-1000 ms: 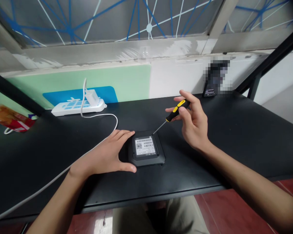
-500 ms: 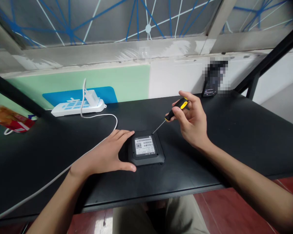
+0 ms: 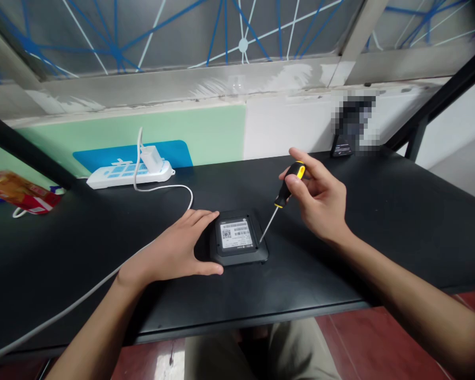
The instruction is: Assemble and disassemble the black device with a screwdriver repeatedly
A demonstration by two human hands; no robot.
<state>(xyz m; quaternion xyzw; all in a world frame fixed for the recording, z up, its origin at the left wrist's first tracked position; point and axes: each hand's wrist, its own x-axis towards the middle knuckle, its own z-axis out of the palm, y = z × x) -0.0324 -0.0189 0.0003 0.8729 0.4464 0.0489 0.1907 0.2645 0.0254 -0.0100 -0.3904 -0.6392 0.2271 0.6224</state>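
Note:
A flat black square device (image 3: pixel 237 257) with a white printed label (image 3: pixel 236 234) lies on the dark table. My left hand (image 3: pixel 174 245) rests at its left side, thumb and fingers spread around the near and far corners. In my right hand (image 3: pixel 316 192) is a black-and-yellow screwdriver (image 3: pixel 285 186), its handle pinched between thumb and fingers. The shaft slants down to the left, and its tip is at the device's near right corner. Whether the tip sits in a screw is too small to tell.
A white power strip (image 3: pixel 130 175) with a plugged-in charger (image 3: pixel 152 158) lies at the back left. Its white cable (image 3: pixel 98 285) runs under my left hand's wrist area. A red-and-orange packet (image 3: pixel 21 191) lies far left; a phone (image 3: pixel 342 145) leans at the back right.
The screwdriver tip has moved from the device's far right corner to its near right corner, and its handle stands steeper. My left hand stays at the device's left side.

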